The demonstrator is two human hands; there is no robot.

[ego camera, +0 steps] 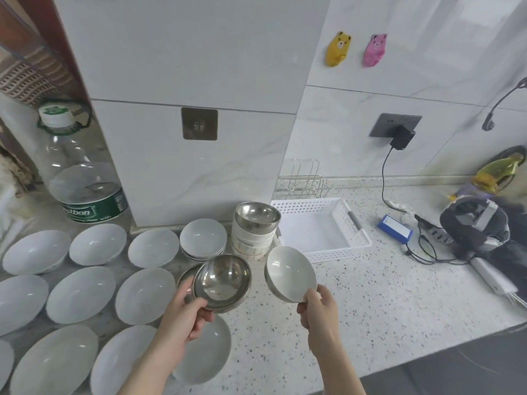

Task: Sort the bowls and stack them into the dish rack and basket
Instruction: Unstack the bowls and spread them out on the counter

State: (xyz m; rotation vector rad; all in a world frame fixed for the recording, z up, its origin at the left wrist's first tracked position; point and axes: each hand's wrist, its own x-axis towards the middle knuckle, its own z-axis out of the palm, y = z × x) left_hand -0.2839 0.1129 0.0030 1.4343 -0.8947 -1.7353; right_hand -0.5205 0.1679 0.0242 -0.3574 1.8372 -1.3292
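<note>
At lower centre the left hand (186, 312) pinches the rim of a shiny steel bowl (222, 282), tilted toward the camera; beside it the right hand (318, 307) grips a small white bowl (291, 273) by its lower rim. Just above stands a stack of white bowls topped by a second steel bowl (257, 214), touching the white perforated basket (353, 246). A wire dish rack (306, 181) sits behind. Wide white bowls (81, 295) fill the lower left

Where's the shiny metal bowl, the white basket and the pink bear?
Steel bowl (223, 280), head view, inside bottom.
White basket (319, 234), head view, bare floor.
Pink bear hook (375, 49), head view, body middle.
</note>
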